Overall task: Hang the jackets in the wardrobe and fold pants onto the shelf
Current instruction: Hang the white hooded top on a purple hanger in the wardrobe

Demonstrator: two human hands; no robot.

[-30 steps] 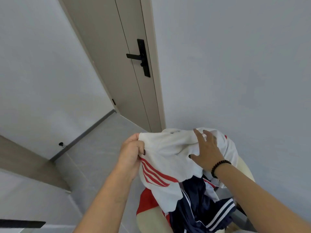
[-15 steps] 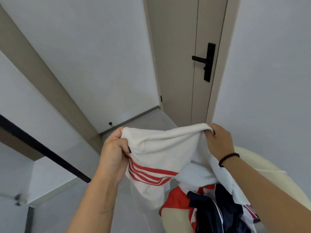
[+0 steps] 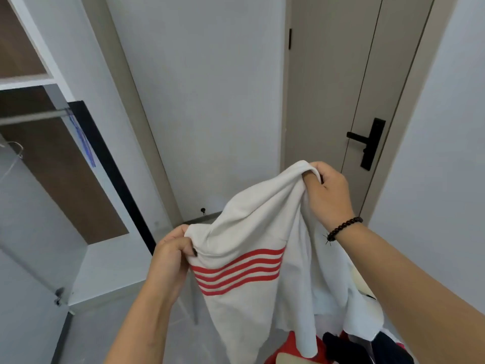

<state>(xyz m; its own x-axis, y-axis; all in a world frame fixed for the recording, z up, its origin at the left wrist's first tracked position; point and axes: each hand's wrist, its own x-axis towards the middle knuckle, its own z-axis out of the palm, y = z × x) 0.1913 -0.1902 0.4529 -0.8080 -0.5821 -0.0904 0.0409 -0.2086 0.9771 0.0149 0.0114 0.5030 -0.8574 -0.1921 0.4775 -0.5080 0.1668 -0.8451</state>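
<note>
Beside the open wardrobe, both hands grip a jacket.

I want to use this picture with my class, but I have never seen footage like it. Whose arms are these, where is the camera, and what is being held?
There is no machine here. A person wears a wide-angle camera on the head, looking forward and down, so the two bare arms that reach in from the bottom are that person's own.

Both hands hold up one jacket, white with red stripes. The left hand grips one edge in curled fingers. The right hand, with a dark bead bracelet on its wrist, grips another edge higher up.

Below the jacket, at the bottom right, lie more clothes in red, white and dark blue. On the left stands the open wardrobe with a rail. Behind is a closed door with a black handle.
</note>
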